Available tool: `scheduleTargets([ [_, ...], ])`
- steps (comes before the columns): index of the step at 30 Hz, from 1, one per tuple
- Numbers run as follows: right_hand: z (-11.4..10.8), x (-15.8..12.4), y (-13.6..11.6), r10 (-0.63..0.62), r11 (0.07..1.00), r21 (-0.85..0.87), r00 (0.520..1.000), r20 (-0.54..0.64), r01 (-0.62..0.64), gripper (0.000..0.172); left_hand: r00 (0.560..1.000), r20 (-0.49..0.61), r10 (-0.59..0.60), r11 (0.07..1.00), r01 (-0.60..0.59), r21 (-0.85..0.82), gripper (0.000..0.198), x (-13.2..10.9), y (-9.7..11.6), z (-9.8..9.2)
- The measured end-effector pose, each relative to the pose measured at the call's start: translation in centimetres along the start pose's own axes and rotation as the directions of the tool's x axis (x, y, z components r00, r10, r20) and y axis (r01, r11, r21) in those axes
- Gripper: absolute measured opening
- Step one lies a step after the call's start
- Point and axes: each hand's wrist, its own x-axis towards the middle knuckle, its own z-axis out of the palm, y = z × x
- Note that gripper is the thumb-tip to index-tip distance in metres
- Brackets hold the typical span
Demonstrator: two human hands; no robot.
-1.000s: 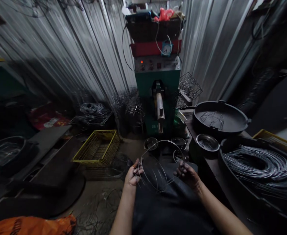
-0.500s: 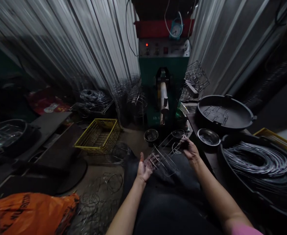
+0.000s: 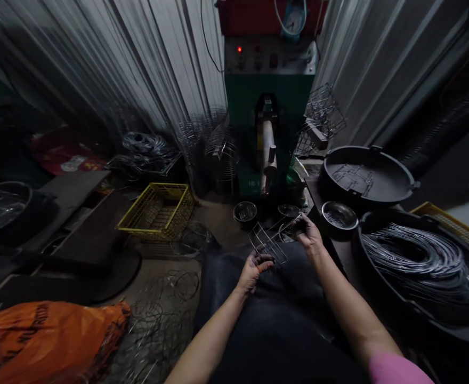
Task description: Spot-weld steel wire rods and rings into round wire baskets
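I hold a thin wire frame [image 3: 272, 241] over my lap, in front of the green machine [image 3: 269, 112]. My left hand [image 3: 254, 268] is closed on the frame's near lower edge. My right hand [image 3: 307, 232] pinches its far upper corner. The frame is made of parallel thin wires and lies tilted between the two hands. Two small metal bowls [image 3: 245, 212] stand on the floor just beyond it.
A yellow wire crate [image 3: 158, 210] sits on the floor to the left. A black tub of coiled wire [image 3: 418, 261] and a round black tray [image 3: 364, 178] stand at the right, with a steel bowl [image 3: 339, 216] between. An orange bag [image 3: 46, 338] lies at lower left.
The round wire basket seen a second ago now shows as a flatter frame. My left hand went from open under it to closed on its edge. The camera tilted down.
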Motion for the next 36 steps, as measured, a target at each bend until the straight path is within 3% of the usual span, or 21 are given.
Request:
scheduleTargets([
  [7, 1.2, -3.9, 2.0, 0.108, 0.991, -0.083, 0.991, 0.082, -0.102, 0.021, 0.989, -0.088, 0.121, 0.991, -0.115, 0.071, 0.063, 0.3, -2.4, -0.1],
  [13, 1.9, -5.9, 3.7, 0.131, 0.967, -0.231, 0.988, 0.082, -0.109, 0.024, 0.98, -0.104, 0.171, 0.982, -0.162, 0.093, 0.065, 0.4, -2.9, -0.2],
  [21, 2.6, -4.4, 1.8, 0.08, 0.949, -0.31, 0.992, 0.093, -0.047, 0.026, 0.994, -0.002, 0.113, 0.993, -0.113, 0.04, 0.052, 1.6, -2.2, 0.6],
  [29, 3.4, -1.8, -1.2, 0.189, 0.968, -0.175, 0.982, 0.026, -0.181, 0.024, 0.974, -0.113, 0.196, 0.981, -0.196, 0.012, 0.036, 4.4, 0.3, 2.4],
  [36, 5.2, -0.6, -1.4, 0.141, 0.975, -0.187, 0.987, 0.078, -0.124, 0.028, 0.954, -0.154, 0.257, 0.966, -0.251, 0.056, 0.032, 6.6, 1.8, 3.4],
])
